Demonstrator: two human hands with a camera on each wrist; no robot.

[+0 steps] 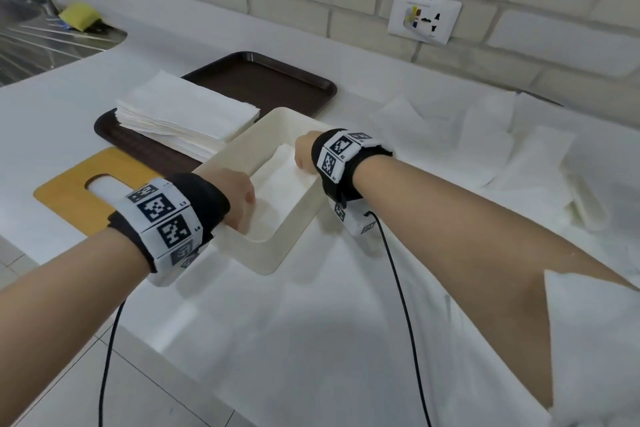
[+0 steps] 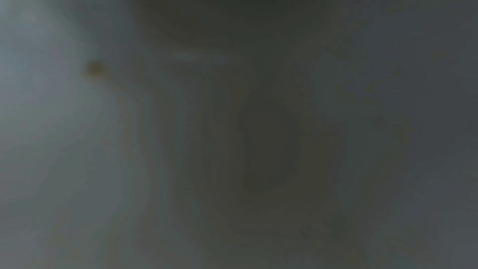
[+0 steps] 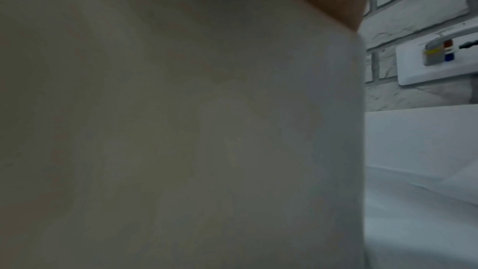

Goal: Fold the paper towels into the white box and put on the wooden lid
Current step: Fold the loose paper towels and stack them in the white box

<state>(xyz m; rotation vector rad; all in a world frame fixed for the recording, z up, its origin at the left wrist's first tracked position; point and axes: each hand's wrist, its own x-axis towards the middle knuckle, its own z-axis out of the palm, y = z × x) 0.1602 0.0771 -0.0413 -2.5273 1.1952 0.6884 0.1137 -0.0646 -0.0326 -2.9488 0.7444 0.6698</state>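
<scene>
The white box point(image 1: 263, 253) stands open on the counter, with white paper towel point(image 1: 287, 180) lying inside it. My left hand point(image 1: 239, 198) reaches over the box's left rim and my right hand point(image 1: 306, 152) over its far right rim. Both sets of fingers dip into the box and are hidden, so their grip does not show. The wooden lid point(image 1: 69, 194), with a slot cut in it, lies flat to the left of the box. The left wrist view is dark and blurred. The right wrist view is filled by the box's outer wall point(image 3: 181, 130).
A stack of flat paper towels point(image 1: 183, 111) sits on a brown tray point(image 1: 270, 80) behind the box. Loose paper towels point(image 1: 485, 142) are spread over the counter to the right. A steel sink point(image 1: 34, 45) with a yellow sponge point(image 1: 78, 15) is far left. A wall socket point(image 1: 424, 17) point(image 3: 437, 62) is behind.
</scene>
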